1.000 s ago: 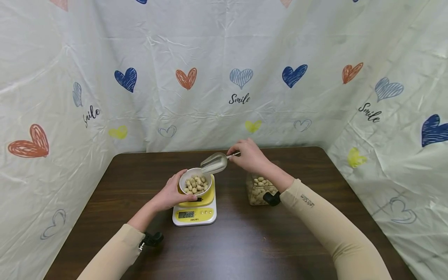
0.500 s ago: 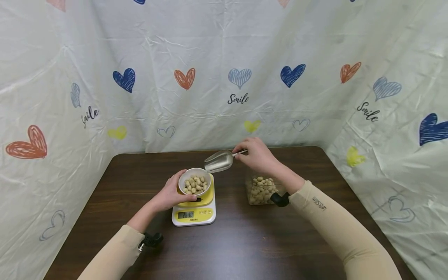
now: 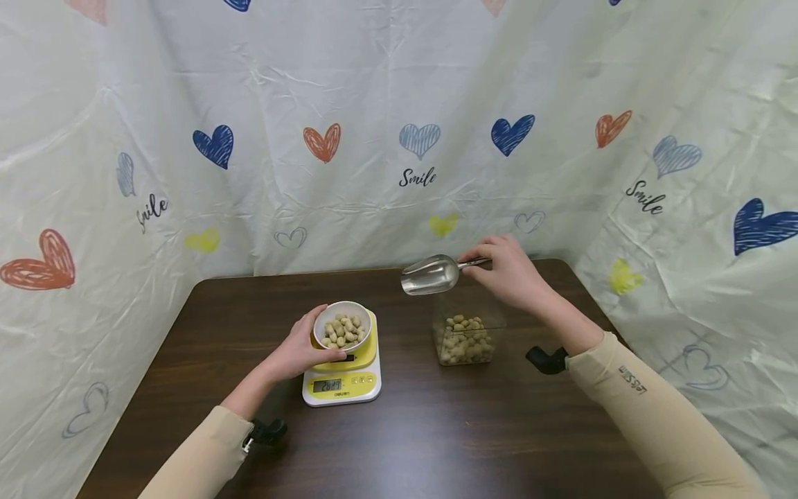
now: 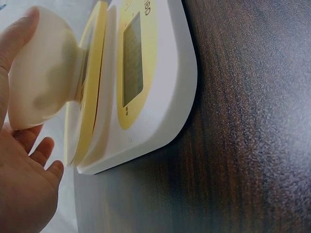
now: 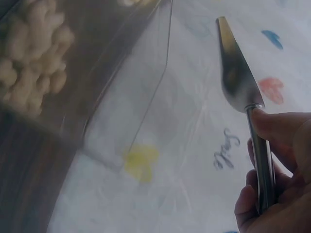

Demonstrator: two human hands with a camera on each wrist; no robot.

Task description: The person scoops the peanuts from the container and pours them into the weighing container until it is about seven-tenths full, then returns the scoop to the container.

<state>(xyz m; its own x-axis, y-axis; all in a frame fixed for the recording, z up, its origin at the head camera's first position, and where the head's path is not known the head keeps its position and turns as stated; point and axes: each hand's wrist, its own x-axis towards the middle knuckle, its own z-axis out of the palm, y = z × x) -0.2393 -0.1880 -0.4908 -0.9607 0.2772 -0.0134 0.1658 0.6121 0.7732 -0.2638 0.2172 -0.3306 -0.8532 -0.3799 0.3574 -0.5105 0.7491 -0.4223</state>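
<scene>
My left hand [image 3: 302, 350] grips a white bowl [image 3: 339, 310] by its side, thumb in front and fingers behind. Peanuts [image 3: 345, 331] lie in the bowl, which stands on the platform of a yellow and white kitchen scale [image 3: 358, 392]. Seen from the left wrist, the bowl [image 4: 46, 68] has its foot at the scale's platform. My right hand [image 3: 508, 274] pinches the handle of a metal scoop [image 3: 430, 275], held in the air behind and above a clear box [image 3: 444, 315]. In the right wrist view the scoop [image 5: 237, 73] points away from the fingers.
Inside the clear box is a heap of peanuts [image 3: 464, 341]. Both stand on a dark wooden table [image 3: 424, 430]. A white curtain [image 3: 368, 235] printed with hearts hangs behind the table and along its sides. Black wrist cameras [image 3: 548, 360] sit on both forearms.
My right hand has carried the scoop from the bowl's rim to the right, up over the back of the clear box. The left hand keeps its hold on the bowl. The scale's reading has changed.
</scene>
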